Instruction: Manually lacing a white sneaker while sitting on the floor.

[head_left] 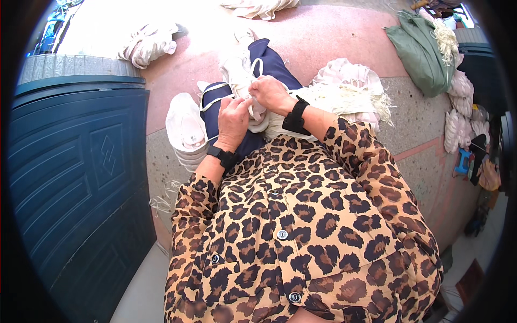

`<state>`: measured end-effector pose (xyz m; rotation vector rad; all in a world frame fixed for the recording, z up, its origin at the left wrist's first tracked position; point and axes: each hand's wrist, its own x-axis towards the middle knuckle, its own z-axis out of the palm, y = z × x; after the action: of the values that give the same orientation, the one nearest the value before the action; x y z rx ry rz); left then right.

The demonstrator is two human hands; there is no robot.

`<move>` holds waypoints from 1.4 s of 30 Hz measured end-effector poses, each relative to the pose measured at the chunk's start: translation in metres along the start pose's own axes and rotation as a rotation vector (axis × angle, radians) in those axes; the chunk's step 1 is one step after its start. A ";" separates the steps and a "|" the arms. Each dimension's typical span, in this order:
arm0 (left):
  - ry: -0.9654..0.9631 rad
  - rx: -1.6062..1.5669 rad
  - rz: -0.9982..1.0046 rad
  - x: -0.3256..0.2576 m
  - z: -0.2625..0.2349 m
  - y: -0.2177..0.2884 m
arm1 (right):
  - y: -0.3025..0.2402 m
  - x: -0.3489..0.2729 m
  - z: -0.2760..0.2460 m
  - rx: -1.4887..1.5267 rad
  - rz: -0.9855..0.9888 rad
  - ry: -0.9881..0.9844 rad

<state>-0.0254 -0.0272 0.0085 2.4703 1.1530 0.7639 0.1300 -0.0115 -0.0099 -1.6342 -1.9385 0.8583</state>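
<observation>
Sunlit terrazzo floor, pink and speckled grey, spreads out beyond a dark blue panelled door on the left. On the person's lap, over navy trousers, lies a cream cloth bundle with white cord. The left hand has its fingers curled shut on the near part of that cloth; the right hand pinches the cord or fabric edge just beside it, fingers closed. The cloth looks light, soft and floppy, so it would sag wherever unsupported; the firmer places to hold seem to be the gathered edge and the cord. A stack of white bowl-like pieces sits at the left knee, and a fringed cream pile lies to the right.
</observation>
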 end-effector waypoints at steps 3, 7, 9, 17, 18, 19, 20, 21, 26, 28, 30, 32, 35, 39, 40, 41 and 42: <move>0.006 -0.035 0.031 -0.001 0.000 -0.002 | -0.006 0.001 0.002 0.067 0.104 -0.006; 0.082 -0.150 -0.180 0.003 0.002 -0.011 | -0.006 0.004 -0.001 0.088 0.069 -0.009; 0.053 -0.170 -0.291 0.010 0.004 -0.015 | -0.005 0.005 -0.003 0.092 0.102 -0.034; -0.142 0.034 -0.009 0.022 -0.005 -0.026 | 0.000 0.010 -0.004 0.069 0.046 -0.014; -0.197 0.159 -0.031 0.021 -0.015 -0.023 | 0.006 0.015 -0.008 0.073 0.047 -0.013; -0.228 0.205 -0.088 0.019 -0.029 -0.022 | 0.009 0.021 -0.015 -0.045 -0.039 0.051; -0.259 0.252 -0.146 0.013 -0.042 -0.025 | 0.012 0.027 -0.021 -0.161 -0.126 0.115; -0.219 0.265 -0.188 0.003 -0.054 -0.030 | 0.010 0.030 -0.028 -0.189 -0.168 0.109; -0.166 0.176 -0.364 -0.027 -0.087 -0.054 | 0.016 0.042 -0.031 -0.235 -0.414 -0.027; -0.099 0.092 -0.506 -0.029 -0.092 -0.050 | 0.009 0.046 -0.035 -0.294 -0.465 -0.088; -0.081 -0.066 -0.653 -0.030 -0.089 -0.052 | 0.004 0.050 -0.041 -0.416 -0.450 -0.261; 0.260 -0.773 -0.866 -0.023 -0.084 -0.044 | 0.008 0.052 -0.035 -0.476 -0.476 -0.226; 0.461 -1.219 -0.871 0.004 -0.090 -0.026 | 0.001 0.051 -0.040 -0.648 -0.498 -0.136; 0.567 -1.505 -0.826 0.010 -0.116 -0.027 | 0.011 0.046 -0.037 -0.783 -0.337 -0.084; 0.557 -1.523 -0.798 0.005 -0.124 -0.032 | 0.014 0.045 -0.035 -0.789 -0.292 -0.036; 0.566 -1.580 -0.770 0.001 -0.133 -0.033 | 0.017 0.045 -0.033 -0.820 -0.226 -0.058; 0.544 -1.632 -0.719 -0.012 -0.144 -0.046 | 0.015 0.044 -0.033 -0.818 -0.226 -0.059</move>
<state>-0.1439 0.0005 0.0989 0.4889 0.7964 1.3344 0.1556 0.0392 0.0005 -1.7296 -2.6509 -0.0116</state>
